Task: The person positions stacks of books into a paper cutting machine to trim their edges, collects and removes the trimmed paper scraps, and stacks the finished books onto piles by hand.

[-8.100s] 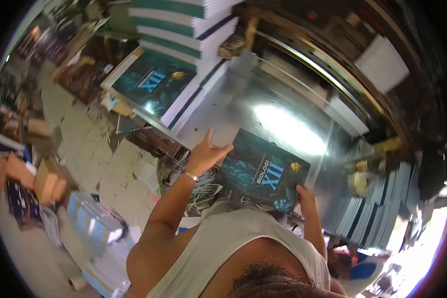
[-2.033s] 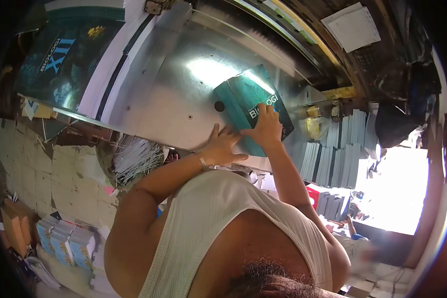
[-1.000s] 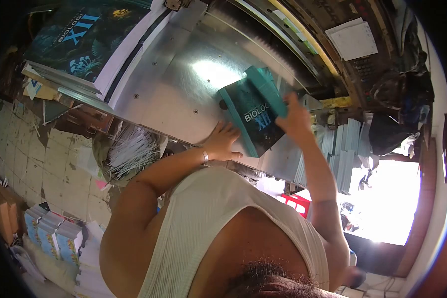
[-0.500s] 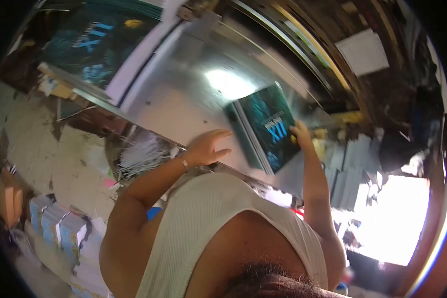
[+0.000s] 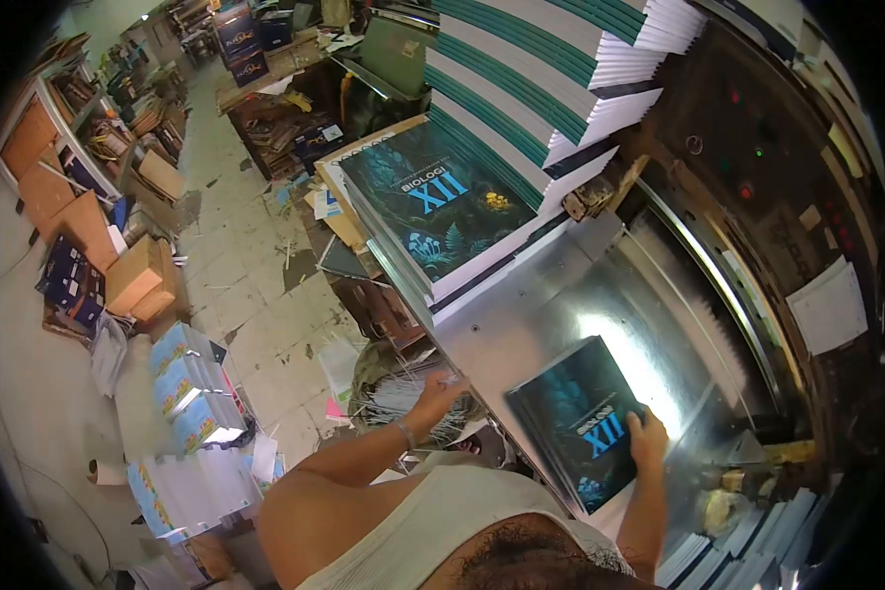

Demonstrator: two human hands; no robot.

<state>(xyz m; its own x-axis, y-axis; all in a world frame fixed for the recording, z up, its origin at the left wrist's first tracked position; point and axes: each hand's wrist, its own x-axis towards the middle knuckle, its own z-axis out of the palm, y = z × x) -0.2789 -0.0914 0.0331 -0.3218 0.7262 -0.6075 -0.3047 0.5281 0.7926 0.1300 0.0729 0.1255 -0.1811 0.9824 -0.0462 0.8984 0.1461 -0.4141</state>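
On the metal table (image 5: pixel 506 339), right hand (image 5: pixel 649 441) holds books (image 5: pixel 568 408); left hand (image 5: pixel 435 401), I can't tell.

A person's left hand (image 5: pixel 435 401) reaches forward, its fingers too small to read clearly, the left wrist (image 5: pixel 400 435) just behind it and the bare left forearm (image 5: pixel 364 457) slanting back to a bent elbow. Well apart from it, the right hand (image 5: pixel 649 440) bends its fingers, the right forearm (image 5: pixel 644 521) nearly straight behind.

Tall stack (image 5: pixel 551 84) cut off by top edge. Book (image 5: pixel 578 421): small cover print unreadable. Left hand (image 5: pixel 435 401): grip unclear.
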